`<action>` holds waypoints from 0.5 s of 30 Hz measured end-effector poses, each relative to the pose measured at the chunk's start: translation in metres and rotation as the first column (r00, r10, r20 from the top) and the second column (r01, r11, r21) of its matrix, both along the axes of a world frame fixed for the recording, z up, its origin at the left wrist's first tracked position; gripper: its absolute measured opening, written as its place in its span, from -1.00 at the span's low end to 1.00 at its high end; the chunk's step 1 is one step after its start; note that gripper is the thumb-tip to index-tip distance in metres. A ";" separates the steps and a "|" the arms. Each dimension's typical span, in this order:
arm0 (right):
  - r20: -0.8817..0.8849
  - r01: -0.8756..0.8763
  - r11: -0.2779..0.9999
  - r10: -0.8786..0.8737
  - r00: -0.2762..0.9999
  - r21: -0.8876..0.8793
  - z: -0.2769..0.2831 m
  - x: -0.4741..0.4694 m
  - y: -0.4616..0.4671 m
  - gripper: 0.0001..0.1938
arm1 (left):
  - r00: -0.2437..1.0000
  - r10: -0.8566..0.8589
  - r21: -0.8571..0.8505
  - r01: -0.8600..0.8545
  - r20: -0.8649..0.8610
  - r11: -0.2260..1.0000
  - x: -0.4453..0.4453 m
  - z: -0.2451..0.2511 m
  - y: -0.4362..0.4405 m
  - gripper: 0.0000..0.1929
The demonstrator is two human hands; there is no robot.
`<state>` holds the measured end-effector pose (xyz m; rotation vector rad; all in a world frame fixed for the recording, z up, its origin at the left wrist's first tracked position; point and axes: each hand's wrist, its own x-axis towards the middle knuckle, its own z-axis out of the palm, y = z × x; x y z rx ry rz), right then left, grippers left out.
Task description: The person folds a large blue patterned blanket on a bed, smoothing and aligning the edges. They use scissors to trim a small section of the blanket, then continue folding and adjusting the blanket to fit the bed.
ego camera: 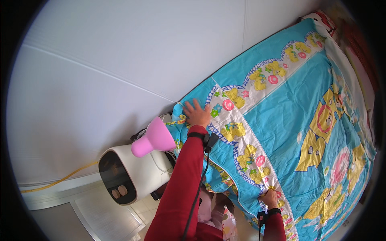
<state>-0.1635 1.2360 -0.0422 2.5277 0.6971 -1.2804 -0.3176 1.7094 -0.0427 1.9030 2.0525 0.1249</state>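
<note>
A turquoise bed cover [280,114] with yellow bears, pink balls and a white border bearing printed writing lies over the bed before me, its middle wrinkled. My left hand [197,114] is spread on the cover's corner near the wall, fingers apart and slightly blurred. Farther along the near side, the curled fingers of my right hand [269,198] pinch the cover at its white border. Below the left forearm hangs a ruffled, white-piped edge [221,176] of the cover. Both wrists wear black bands with small devices and cables.
Left of the bed, a pink lamp [153,138] stands over a rounded white unit [144,171] with a dark front and two round knobs. A yellow cable [60,180] runs along the white wall [120,54]. Bedding [322,22] is bunched at the far end.
</note>
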 end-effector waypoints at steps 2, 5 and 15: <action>0.019 0.022 1.000 -0.022 1.000 0.002 0.001 -0.001 0.000 -0.36 | 0.999 0.049 -0.072 -0.049 0.002 0.996 -0.007 0.001 0.004 -0.20; 0.031 0.013 0.999 -0.014 0.999 0.037 -0.001 -0.001 0.000 -0.40 | 0.993 0.120 -0.207 -0.116 0.006 0.972 -0.014 0.007 0.018 -0.10; 0.043 0.047 0.995 -0.051 0.998 0.090 -0.017 -0.003 -0.009 -0.45 | 0.582 -0.813 0.321 0.765 0.025 0.558 0.021 0.017 -0.088 -0.33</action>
